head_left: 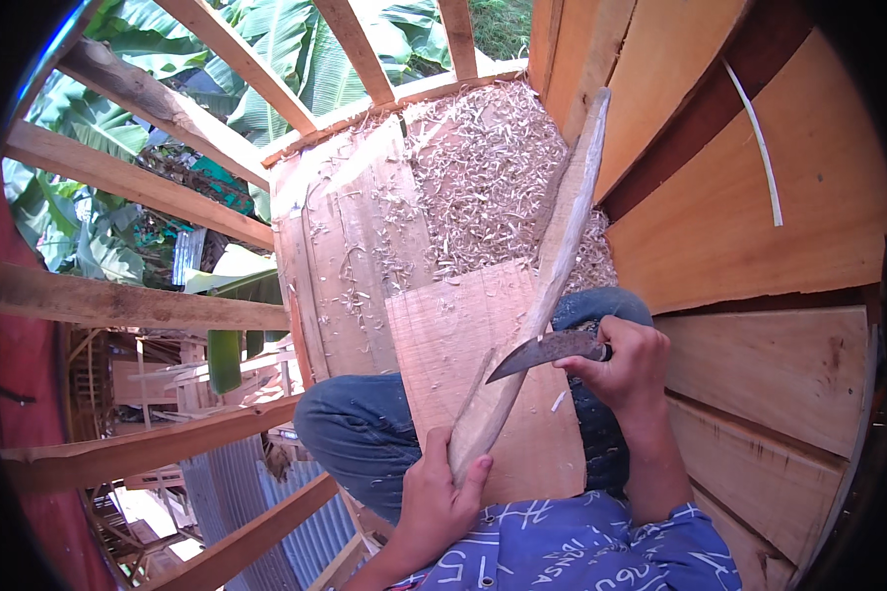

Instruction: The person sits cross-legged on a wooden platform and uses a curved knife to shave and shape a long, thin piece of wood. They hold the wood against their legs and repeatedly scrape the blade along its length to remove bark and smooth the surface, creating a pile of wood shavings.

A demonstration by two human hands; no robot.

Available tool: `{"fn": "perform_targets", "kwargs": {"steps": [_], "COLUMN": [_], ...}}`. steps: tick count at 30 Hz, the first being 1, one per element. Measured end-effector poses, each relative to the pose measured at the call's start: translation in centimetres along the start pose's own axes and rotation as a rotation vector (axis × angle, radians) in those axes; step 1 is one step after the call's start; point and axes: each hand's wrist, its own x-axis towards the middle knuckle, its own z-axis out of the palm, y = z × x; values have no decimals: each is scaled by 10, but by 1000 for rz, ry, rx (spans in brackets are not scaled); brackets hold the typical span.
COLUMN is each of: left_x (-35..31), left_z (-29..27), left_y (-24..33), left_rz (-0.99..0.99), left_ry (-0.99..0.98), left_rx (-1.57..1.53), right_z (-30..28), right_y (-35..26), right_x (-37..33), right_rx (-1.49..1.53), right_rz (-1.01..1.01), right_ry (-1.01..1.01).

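Note:
A long, roughly carved wooden stick (570, 212) runs from my lap up toward the far corner of the floor, leaning away from me. My left hand (446, 490) is closed around its near end. In my right hand (629, 360) is a knife (542, 353) with a broad, dark, curved blade; its handle is mostly hidden by my fingers. The blade lies across the stick, its tip pointing left. Under the stick, a flat wooden board (443, 345) rests across my lap, with a few pale shavings on it.
Curled wood shavings (493, 167) cover much of the plank floor (350, 236) ahead. A plank wall (749, 197) rises close on the right, with a thin pale strip (759, 148) against it. Wooden railing bars (148, 182) stand on the left, with banana leaves (315, 74) beyond.

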Motion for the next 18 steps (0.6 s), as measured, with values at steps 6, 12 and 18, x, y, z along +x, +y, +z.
{"fn": "perform_targets", "kwargs": {"steps": [6, 12, 18], "left_x": [-21, 3, 3], "left_z": [7, -13, -23], "left_y": [-25, -32, -35], "left_rz": [-25, -23, 46], "left_ry": [-122, 180, 266], "left_rx": [105, 118, 214], "right_z": [-26, 2, 6], "right_y": [62, -5, -19], "right_x": [26, -14, -10], "right_rx": [169, 170, 153], "right_rz": [496, 212, 177], "right_ry": [-13, -329, -305]}}
